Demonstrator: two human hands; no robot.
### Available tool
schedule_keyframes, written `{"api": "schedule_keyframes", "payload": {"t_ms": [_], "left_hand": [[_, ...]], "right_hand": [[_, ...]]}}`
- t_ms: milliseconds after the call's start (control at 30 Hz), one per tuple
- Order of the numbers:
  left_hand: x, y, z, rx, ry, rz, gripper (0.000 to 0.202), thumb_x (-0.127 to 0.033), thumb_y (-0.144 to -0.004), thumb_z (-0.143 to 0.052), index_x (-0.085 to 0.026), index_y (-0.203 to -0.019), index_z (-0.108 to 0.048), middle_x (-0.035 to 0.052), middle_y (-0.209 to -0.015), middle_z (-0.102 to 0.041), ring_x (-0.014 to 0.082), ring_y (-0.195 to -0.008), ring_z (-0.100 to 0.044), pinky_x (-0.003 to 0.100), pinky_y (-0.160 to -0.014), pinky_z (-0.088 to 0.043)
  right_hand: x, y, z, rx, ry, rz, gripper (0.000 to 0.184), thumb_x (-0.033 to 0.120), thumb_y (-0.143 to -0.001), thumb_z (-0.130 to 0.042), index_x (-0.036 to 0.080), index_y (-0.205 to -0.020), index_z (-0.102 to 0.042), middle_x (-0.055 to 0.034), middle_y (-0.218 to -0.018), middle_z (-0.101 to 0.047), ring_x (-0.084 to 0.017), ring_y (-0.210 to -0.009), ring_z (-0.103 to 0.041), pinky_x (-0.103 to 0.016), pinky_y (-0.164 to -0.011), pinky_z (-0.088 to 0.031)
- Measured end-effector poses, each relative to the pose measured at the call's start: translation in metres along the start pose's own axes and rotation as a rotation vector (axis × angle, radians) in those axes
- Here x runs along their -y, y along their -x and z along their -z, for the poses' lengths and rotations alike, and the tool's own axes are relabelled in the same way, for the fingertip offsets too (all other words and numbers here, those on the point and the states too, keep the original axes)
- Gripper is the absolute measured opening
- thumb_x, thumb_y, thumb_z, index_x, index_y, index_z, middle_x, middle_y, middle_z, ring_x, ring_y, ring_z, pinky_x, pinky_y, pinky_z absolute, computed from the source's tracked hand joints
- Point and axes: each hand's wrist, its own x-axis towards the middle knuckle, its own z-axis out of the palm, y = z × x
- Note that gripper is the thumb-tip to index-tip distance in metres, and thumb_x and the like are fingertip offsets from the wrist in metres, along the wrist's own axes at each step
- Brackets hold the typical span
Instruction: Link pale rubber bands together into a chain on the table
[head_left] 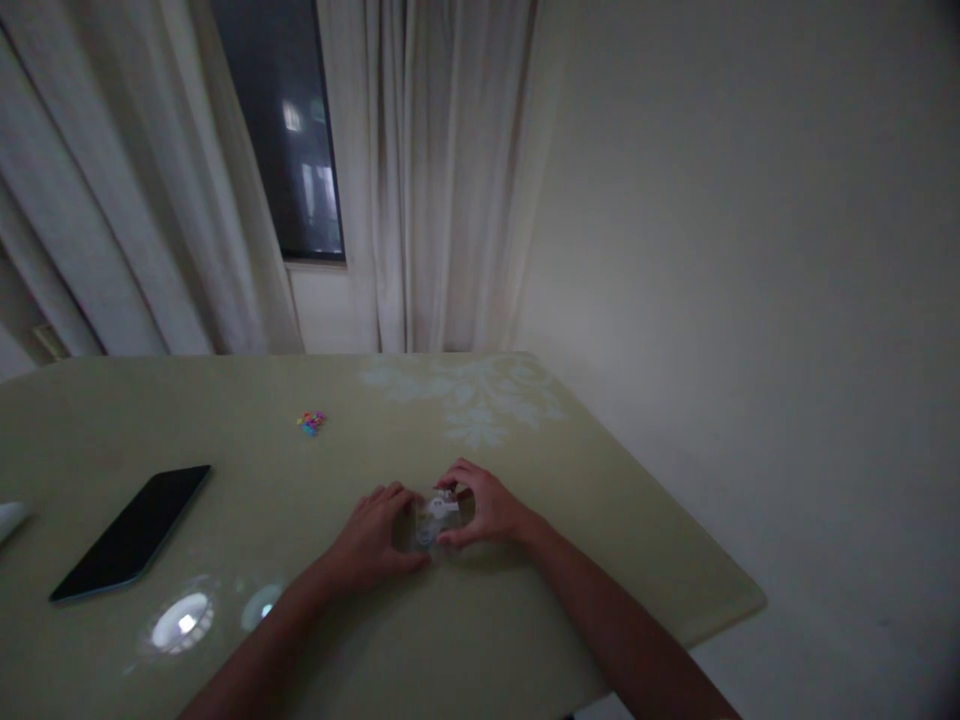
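Observation:
A small clear plastic container (437,518) with something whitish on or in it is between my two hands, low over the table. My left hand (373,540) curves around its left side, thumb at the near edge and fingers at the far edge. From the right, my right hand (489,508) grips it with the thumb in front and the fingertips behind. The finer details of the container and its contents are too dim and small to make out.
On the pale green table (247,420) lies a little heap of colourful small pieces (311,422). A dark tablet (135,535) is at the left, with part of a white object (10,518) beyond it. Curtains (427,180) and a wall (712,300) border the table.

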Motion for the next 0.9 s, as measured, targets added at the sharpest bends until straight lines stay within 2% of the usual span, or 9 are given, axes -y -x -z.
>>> {"api": "schedule_keyframes", "payload": {"t_ms": [67,133,200,300,367,433,533,733,900], "left_hand": [[0.001,0.001,-0.001,-0.012,0.0,-0.011,0.053,-0.038,-0.069,-0.081,-0.02,-0.116,-0.066,0.0088,-0.114,-0.066,0.0303,-0.109,-0.06,0.043,-0.099,-0.046],[0.003,0.001,-0.002,-0.019,-0.001,-0.019,0.052,-0.037,-0.069,-0.081,-0.02,-0.116,-0.067,0.0088,-0.115,-0.066,0.0308,-0.109,-0.061,0.044,-0.098,-0.047],[0.006,0.001,-0.003,-0.017,0.003,-0.02,0.054,-0.039,-0.07,-0.082,-0.021,-0.118,-0.068,0.0098,-0.118,-0.067,0.032,-0.111,-0.062,0.045,-0.099,-0.049],[0.012,0.001,-0.005,-0.038,0.026,-0.035,0.067,-0.047,-0.068,-0.085,-0.021,-0.128,-0.066,0.013,-0.127,-0.067,0.0346,-0.117,-0.062,0.049,-0.102,-0.049],[0.015,0.002,-0.006,-0.07,0.04,-0.058,0.072,-0.049,-0.069,-0.085,-0.023,-0.133,-0.065,0.0132,-0.13,-0.068,0.0351,-0.12,-0.063,0.05,-0.105,-0.05],[0.016,0.003,-0.007,-0.091,0.043,-0.082,0.067,-0.046,-0.071,-0.084,-0.025,-0.132,-0.065,0.0112,-0.129,-0.07,0.0341,-0.119,-0.065,0.049,-0.104,-0.051],[0.015,0.004,-0.008,-0.113,0.034,-0.1,0.057,-0.041,-0.075,-0.081,-0.027,-0.128,-0.068,0.009,-0.125,-0.072,0.0322,-0.116,-0.066,0.047,-0.101,-0.053],[0.014,0.002,-0.007,-0.138,-0.032,-0.075,0.056,-0.044,-0.081,-0.077,-0.023,-0.132,-0.066,0.0119,-0.13,-0.072,0.0342,-0.12,-0.064,0.052,-0.106,-0.049],[0.012,0.002,-0.003,-0.141,-0.077,-0.106,0.058,-0.045,-0.082,-0.076,-0.028,-0.136,-0.065,0.0083,-0.134,-0.071,0.0322,-0.121,-0.065,0.051,-0.108,-0.046]], "right_hand": [[-0.002,-0.001,0.004,-0.045,-0.016,-0.016,0.068,0.049,-0.061,-0.095,0.02,-0.117,-0.069,-0.0072,-0.115,-0.061,-0.022,-0.102,-0.064,-0.034,-0.084,-0.059],[-0.012,-0.002,0.014,-0.164,0.021,-0.062,0.067,0.05,-0.065,-0.093,0.019,-0.118,-0.068,-0.0082,-0.115,-0.06,-0.021,-0.101,-0.064,-0.034,-0.082,-0.059],[-0.027,-0.002,0.033,-0.338,0.114,-0.144,0.063,0.049,-0.07,-0.09,0.018,-0.12,-0.067,-0.0098,-0.115,-0.061,-0.021,-0.098,-0.064,-0.036,-0.083,-0.058],[-0.054,0.006,0.068,-0.526,0.333,-0.322,0.055,0.042,-0.075,-0.086,0.015,-0.119,-0.068,-0.0131,-0.113,-0.064,-0.024,-0.097,-0.065,-0.04,-0.09,-0.056],[-0.069,0.015,0.089,-0.578,0.465,-0.421,0.054,0.039,-0.077,-0.085,0.014,-0.122,-0.069,-0.0164,-0.118,-0.064,-0.026,-0.099,-0.066,-0.042,-0.093,-0.054],[-0.078,0.023,0.102,-0.545,0.538,-0.473,0.052,0.039,-0.076,-0.085,0.014,-0.12,-0.071,-0.0175,-0.117,-0.066,-0.028,-0.102,-0.067,-0.043,-0.095,-0.053],[-0.085,0.029,0.109,-0.465,0.58,-0.469,0.054,0.039,-0.073,-0.087,0.014,-0.119,-0.073,-0.018,-0.115,-0.068,-0.031,-0.107,-0.067,-0.044,-0.099,-0.05],[-0.083,0.03,0.106,-0.29,0.535,-0.369,0.059,0.036,-0.075,-0.088,0.018,-0.128,-0.069,-0.0156,-0.124,-0.067,-0.029,-0.115,-0.064,-0.044,-0.104,-0.046],[-0.07,0.027,0.096,-0.205,0.539,-0.324,0.058,0.041,-0.078,-0.087,0.018,-0.127,-0.068,-0.0143,-0.123,-0.064,-0.029,-0.117,-0.059,-0.044,-0.105,-0.045]]}}
